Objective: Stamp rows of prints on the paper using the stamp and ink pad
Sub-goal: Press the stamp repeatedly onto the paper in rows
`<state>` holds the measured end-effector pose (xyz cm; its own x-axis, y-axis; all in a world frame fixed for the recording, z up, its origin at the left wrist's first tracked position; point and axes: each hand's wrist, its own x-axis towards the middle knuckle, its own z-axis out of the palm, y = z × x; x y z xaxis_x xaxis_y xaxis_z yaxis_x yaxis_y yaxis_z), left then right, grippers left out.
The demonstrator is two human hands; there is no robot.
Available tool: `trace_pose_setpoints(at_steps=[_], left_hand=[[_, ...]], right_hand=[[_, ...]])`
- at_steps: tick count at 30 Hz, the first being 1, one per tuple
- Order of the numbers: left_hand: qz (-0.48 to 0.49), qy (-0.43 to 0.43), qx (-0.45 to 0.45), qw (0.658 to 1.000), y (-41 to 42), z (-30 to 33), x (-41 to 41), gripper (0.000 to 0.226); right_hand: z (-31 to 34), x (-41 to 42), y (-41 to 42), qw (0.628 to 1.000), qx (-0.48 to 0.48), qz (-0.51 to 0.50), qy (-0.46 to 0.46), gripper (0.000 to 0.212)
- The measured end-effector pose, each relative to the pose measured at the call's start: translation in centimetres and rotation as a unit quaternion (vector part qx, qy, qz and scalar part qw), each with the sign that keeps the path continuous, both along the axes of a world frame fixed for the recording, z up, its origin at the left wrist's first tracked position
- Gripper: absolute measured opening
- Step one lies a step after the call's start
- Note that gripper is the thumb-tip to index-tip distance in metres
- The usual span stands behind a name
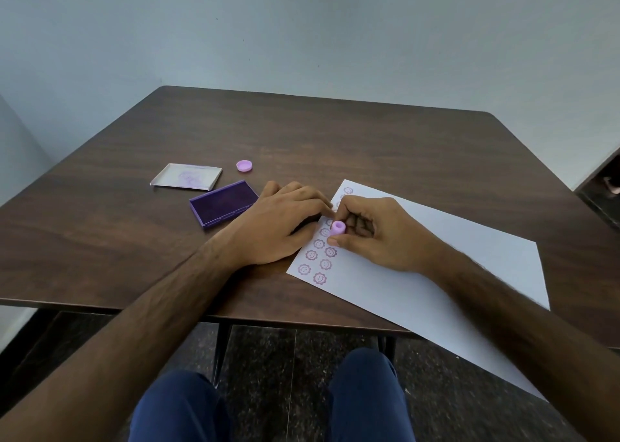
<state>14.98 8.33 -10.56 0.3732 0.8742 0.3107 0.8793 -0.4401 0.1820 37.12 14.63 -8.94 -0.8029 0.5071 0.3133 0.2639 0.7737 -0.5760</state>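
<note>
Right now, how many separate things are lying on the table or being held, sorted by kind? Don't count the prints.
Stamp, held in the right hand: 1
Stamp cap: 1
Ink pad, open: 1
Ink pad lid: 1
Paper sheet, with the left hand at its edge: 1
Total: 5

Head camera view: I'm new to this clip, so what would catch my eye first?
The right hand pinches a small pink stamp over the white paper, beside two columns of purple smiley-flower prints along its left edge. The left hand lies flat at that edge, with the open purple ink pad just left of it.
</note>
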Motion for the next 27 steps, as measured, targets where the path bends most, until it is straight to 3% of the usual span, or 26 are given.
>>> trace_pose_setpoints(at_steps=[27], left_hand=[[0.006,0.006,0.001,1.0,-0.3,0.3,0.3,0.031]], right_hand=[[0.1,-0.4,-0.9,0.998,0.051,-0.03,-0.034,0.021]])
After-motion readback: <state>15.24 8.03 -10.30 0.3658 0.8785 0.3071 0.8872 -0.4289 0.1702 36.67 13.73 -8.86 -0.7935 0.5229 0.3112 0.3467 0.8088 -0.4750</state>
